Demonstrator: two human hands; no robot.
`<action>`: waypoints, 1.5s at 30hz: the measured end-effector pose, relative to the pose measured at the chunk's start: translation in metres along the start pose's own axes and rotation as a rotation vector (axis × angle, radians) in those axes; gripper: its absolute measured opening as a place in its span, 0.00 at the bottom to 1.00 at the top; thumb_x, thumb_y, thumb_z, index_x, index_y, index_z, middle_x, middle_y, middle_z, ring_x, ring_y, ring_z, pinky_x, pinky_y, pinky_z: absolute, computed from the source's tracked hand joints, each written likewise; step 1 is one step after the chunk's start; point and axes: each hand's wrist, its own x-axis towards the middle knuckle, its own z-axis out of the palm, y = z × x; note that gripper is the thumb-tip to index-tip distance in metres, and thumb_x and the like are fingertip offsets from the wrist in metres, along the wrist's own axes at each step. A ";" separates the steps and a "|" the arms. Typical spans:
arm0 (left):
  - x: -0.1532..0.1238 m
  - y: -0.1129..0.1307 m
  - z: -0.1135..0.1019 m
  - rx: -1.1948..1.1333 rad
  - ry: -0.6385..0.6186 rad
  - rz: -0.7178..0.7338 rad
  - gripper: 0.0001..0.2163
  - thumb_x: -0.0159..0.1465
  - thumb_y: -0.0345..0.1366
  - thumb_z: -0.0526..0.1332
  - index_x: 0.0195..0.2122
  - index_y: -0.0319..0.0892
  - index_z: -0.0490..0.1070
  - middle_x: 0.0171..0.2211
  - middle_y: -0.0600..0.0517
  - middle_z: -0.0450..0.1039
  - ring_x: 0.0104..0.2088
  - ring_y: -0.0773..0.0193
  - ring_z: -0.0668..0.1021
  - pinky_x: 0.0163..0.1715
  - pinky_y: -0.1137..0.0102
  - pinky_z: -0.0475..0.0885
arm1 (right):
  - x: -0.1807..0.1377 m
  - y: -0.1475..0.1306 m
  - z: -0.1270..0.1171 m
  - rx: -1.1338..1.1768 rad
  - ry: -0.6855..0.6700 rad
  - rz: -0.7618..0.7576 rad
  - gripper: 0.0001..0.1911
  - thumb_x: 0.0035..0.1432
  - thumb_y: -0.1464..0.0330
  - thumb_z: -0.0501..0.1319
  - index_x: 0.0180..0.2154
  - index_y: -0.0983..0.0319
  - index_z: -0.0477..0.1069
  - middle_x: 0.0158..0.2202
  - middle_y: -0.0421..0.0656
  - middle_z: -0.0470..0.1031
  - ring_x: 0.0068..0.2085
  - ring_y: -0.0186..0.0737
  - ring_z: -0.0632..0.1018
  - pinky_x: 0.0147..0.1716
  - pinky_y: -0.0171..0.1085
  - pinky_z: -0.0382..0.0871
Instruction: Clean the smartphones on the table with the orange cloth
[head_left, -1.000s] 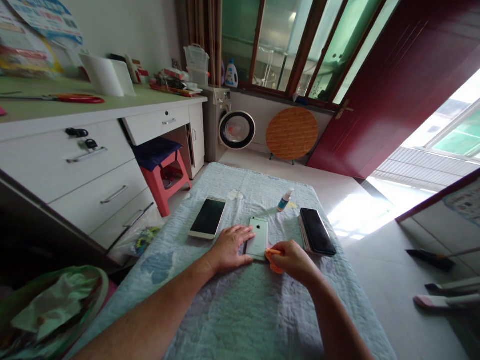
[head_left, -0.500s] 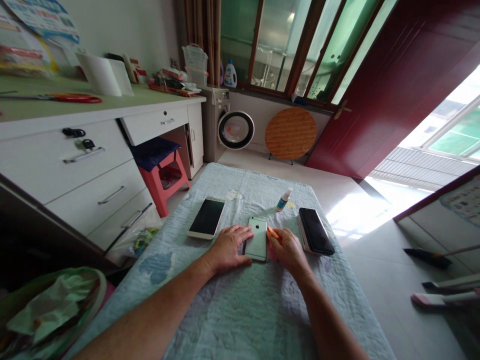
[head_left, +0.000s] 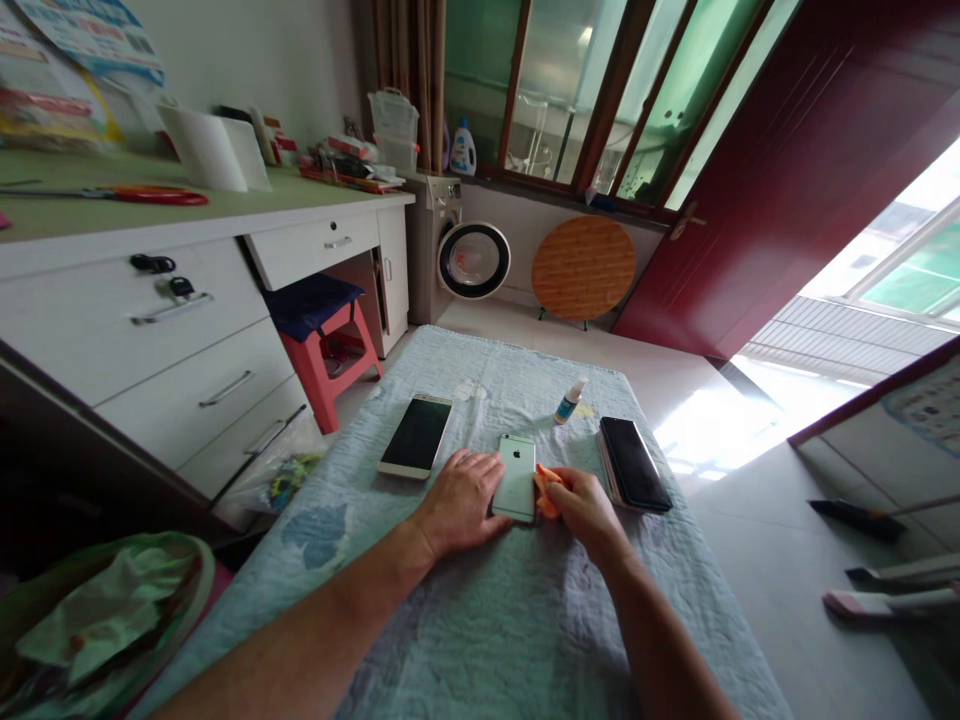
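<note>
A silver smartphone (head_left: 517,480) lies back side up on the quilted cloth (head_left: 465,620), its logo facing me. My left hand (head_left: 463,500) rests flat beside it, fingers stretched out and touching its left edge. On the other side, my right hand (head_left: 589,510) pinches an orange cloth (head_left: 547,490) against the phone's right edge. Left of these lies a larger gold-framed phone (head_left: 416,437), dark screen up. A small spray bottle (head_left: 570,401) stands behind, and a black phone (head_left: 636,462) lies on a stack at the right.
A bin (head_left: 187,570) with crumpled paper stands at the lower left. Along the left runs a white desk (head_left: 315,212) with drawers, a red stool (head_left: 330,350) under it. A washing machine (head_left: 431,240) has its door open, near a round wooden tabletop (head_left: 583,267).
The orange cloth shows more, bunched lower along the silver phone's right edge. My right hand has shifted slightly down and right. My left hand stays by the phone.
</note>
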 end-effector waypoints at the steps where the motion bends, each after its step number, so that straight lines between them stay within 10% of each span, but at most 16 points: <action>1: 0.000 0.001 0.000 0.006 0.002 0.001 0.29 0.57 0.49 0.63 0.55 0.39 0.65 0.59 0.41 0.65 0.59 0.50 0.67 0.61 0.54 0.54 | 0.000 0.001 0.001 0.035 -0.004 0.013 0.13 0.51 0.62 0.55 0.25 0.64 0.73 0.21 0.41 0.72 0.22 0.33 0.68 0.21 0.31 0.54; 29: 0.000 0.004 0.000 -0.007 0.040 -0.011 0.33 0.52 0.55 0.67 0.53 0.39 0.66 0.56 0.40 0.67 0.56 0.48 0.69 0.56 0.58 0.62 | -0.003 -0.005 0.002 0.845 -0.201 0.355 0.16 0.42 0.62 0.62 0.33 0.66 0.69 0.17 0.38 0.67 0.14 0.26 0.60 0.11 0.26 0.48; 45: -0.003 0.014 -0.004 0.025 -0.018 -0.097 0.11 0.60 0.38 0.61 0.41 0.41 0.67 0.40 0.47 0.71 0.43 0.54 0.74 0.45 0.63 0.69 | -0.011 -0.002 0.019 0.370 0.004 -0.167 0.21 0.53 0.62 0.62 0.49 0.59 0.67 0.34 0.40 0.74 0.26 0.32 0.71 0.25 0.31 0.67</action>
